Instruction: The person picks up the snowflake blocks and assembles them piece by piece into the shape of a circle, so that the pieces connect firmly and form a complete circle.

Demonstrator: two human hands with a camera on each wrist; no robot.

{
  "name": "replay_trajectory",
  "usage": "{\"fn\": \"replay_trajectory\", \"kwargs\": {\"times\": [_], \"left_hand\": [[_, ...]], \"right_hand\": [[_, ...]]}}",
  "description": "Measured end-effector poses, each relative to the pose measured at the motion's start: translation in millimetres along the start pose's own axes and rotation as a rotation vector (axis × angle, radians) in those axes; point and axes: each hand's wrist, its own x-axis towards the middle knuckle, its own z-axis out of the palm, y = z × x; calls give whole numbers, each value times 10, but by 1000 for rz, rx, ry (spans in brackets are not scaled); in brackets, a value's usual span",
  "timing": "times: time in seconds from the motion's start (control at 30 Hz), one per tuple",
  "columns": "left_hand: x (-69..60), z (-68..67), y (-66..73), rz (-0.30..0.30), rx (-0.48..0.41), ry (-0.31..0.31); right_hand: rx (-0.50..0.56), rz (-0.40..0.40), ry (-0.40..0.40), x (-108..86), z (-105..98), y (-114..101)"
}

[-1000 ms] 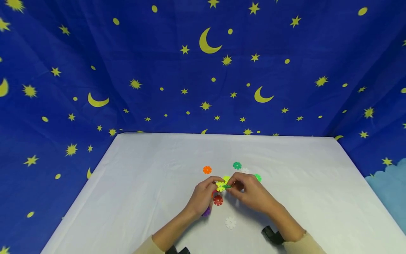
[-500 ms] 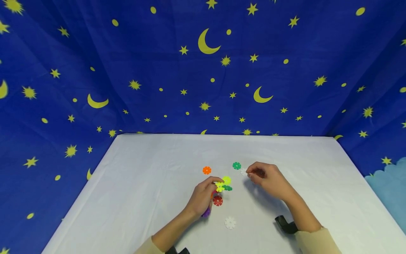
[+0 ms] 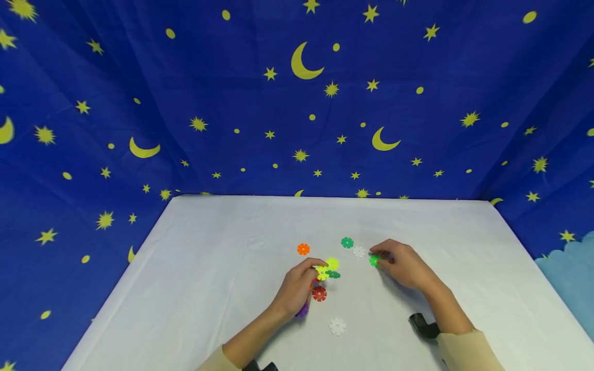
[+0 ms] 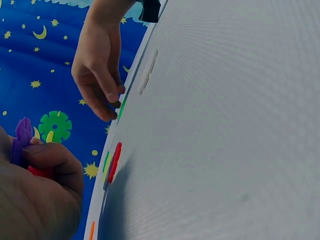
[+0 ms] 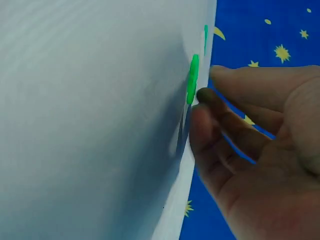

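My left hand (image 3: 293, 288) grips a cluster of notched plastic discs. A yellow disc (image 3: 322, 273) and a green disc (image 3: 332, 274) stick out past its fingertips. Behind the thumb in the left wrist view are a purple disc (image 4: 22, 140) and a red piece (image 4: 40, 172), partly hidden by the palm. Over on the right, my right hand (image 3: 402, 265) hovers low with bent fingers, thumb and fingertips apart, at a bright green disc (image 5: 192, 80) on the table. Whether any fingertip touches that disc I cannot tell.
Loose discs lie on the white table (image 3: 223, 247): orange (image 3: 303, 249), dark green (image 3: 347, 242), white (image 3: 359, 251), red (image 3: 319, 293) and another white disc (image 3: 337, 326) nearer me. A blue curtain (image 3: 232, 93) with stars and moons hangs behind.
My right hand has left the green disc on the cluster, passed near the white disc and come to the bright green one at the right. My left hand has stayed in place.
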Motion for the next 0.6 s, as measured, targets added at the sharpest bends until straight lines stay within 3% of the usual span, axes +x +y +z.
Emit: {"fn": "replay_trajectory", "kwargs": {"times": [0.6], "left_hand": [[9,-6,-23,9,-12,-10]], "right_hand": [[-20,49,-23,-3,27,39]]}}
